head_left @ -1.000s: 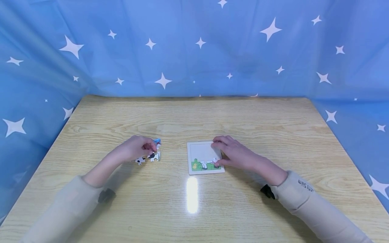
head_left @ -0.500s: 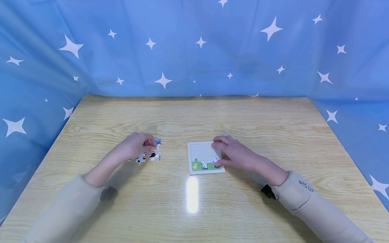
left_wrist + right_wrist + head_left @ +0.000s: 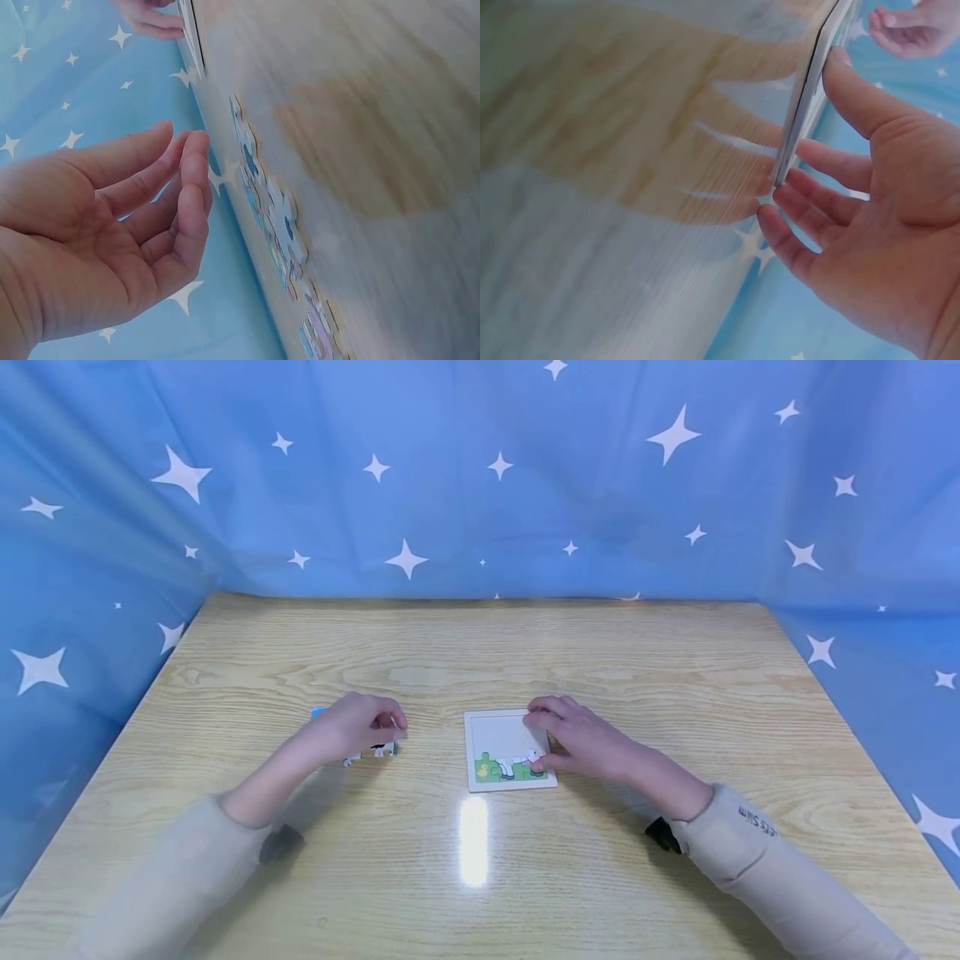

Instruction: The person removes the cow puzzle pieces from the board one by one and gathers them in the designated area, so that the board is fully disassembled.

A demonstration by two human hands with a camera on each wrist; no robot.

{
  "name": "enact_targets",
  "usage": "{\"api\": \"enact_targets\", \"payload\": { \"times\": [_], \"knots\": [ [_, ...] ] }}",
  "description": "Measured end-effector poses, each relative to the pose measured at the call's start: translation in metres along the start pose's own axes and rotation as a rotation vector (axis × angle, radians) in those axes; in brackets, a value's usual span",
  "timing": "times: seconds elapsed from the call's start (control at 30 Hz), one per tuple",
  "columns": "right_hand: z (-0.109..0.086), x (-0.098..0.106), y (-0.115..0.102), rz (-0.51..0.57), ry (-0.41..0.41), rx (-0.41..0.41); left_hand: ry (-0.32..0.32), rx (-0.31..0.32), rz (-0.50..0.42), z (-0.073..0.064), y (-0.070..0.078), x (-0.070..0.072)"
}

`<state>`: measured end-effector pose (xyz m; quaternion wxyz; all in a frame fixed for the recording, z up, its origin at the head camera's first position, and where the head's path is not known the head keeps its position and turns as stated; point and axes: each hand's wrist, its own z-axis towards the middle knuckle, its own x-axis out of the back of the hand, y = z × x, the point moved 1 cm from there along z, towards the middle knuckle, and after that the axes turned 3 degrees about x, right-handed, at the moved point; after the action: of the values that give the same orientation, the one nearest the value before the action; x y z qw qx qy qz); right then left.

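In the head view my left hand (image 3: 352, 727) hovers over a small group of jigsaw pieces (image 3: 386, 749) on the left of the table. The left wrist view shows its fingers loosely bent, with nothing between them and the pieces (image 3: 283, 217) below. My right hand (image 3: 581, 739) rests on the right side of a white-rimmed puzzle tray (image 3: 495, 732), thumb and fingertips touching it. Joined pieces (image 3: 495, 768) with green ground, a yellow duck and white animal legs fill the tray's lower part; its upper part is blank. My left hand hides some loose pieces.
The wood-grain table (image 3: 480, 652) reaches back to a blue curtain (image 3: 450, 502) with white stars. A bright light reflection lies on the table below the tray. A blue piece edge (image 3: 317, 712) shows behind the left wrist.
My left hand has shifted right over the loose pieces, covering the blue and red one seen earlier and uncovering a blue edge on the left. My right hand and the tray stay in place.
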<state>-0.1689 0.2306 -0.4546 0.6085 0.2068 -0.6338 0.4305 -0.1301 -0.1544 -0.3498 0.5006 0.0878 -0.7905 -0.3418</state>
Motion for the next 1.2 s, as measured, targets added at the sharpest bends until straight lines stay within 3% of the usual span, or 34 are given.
{"api": "enact_targets", "payload": {
  "times": [0.23, 0.53, 0.7, 0.97, 1.2],
  "knots": [
    [-0.003, 0.004, -0.008, 0.028, 0.015, 0.004, -0.013, -0.011, -0.016, 0.004, 0.008, -0.007],
    [-0.002, 0.002, -0.004, 0.019, -0.012, -0.026, 0.021, -0.067, -0.003, 0.011, 0.012, -0.015],
    [0.0, 0.018, -0.023, 0.067, 0.033, -0.005, 0.008, -0.082, -0.022, 0.014, 0.017, -0.021],
    [-0.001, 0.0, -0.002, 0.02, 0.015, 0.0, 0.01, -0.126, -0.033, 0.018, 0.026, -0.028],
    [0.0, 0.011, -0.015, 0.054, 0.022, 0.01, 0.008, -0.155, -0.025, 0.024, 0.031, -0.035]
  ]
}}
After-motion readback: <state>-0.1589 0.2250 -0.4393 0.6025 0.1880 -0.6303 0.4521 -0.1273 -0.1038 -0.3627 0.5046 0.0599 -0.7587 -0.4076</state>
